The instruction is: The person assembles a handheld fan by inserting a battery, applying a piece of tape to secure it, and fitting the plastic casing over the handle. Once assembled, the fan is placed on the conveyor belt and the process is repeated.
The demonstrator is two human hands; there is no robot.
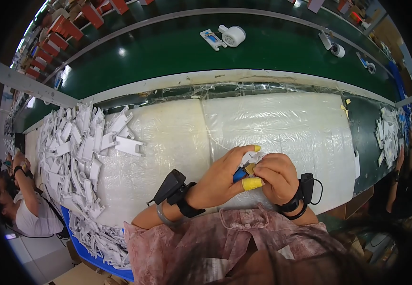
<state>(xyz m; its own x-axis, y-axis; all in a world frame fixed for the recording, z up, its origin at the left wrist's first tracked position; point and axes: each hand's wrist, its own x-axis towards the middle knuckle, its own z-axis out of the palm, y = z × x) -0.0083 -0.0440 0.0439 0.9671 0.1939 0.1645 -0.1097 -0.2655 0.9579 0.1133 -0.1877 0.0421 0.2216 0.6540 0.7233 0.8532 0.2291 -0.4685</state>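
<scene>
Hands meet low at centre, over a worktop padded with white foam sheet under crinkled clear plastic film [272, 123]. Left hand [220, 178] is curled, thumb capped in a yellow rubber finger cot, pinching a small white plastic part [250, 157] together with a small blue piece [239, 175] tucked beneath it. Right hand [276, 175] is also clenched, fingertips pressed to the same white part from the other side, another yellow cot showing at the top of the cluster; the part sits between both hands, held just above the padded sheet. Exact shape of the part cannot be made out. Black wrist-worn devices on both forearms; a grey bangle on the left. Large heap of flat white plastic brackets [80, 156] spills over the left end of the worktop, running down onto a blue tray [92, 259] at lower left. Beyond the worktop, a dark green conveyor belt [168, 52] curves across the top; on it a round white plastic housing [233, 35] beside a flat white bracket with a blue spot [212, 39], well apart from two more small white units further right. Smaller pile of white parts [387, 135] at far right edge. Red bins [68, 28] lined at upper left. Another person [23, 199] is seated at the left rim.
</scene>
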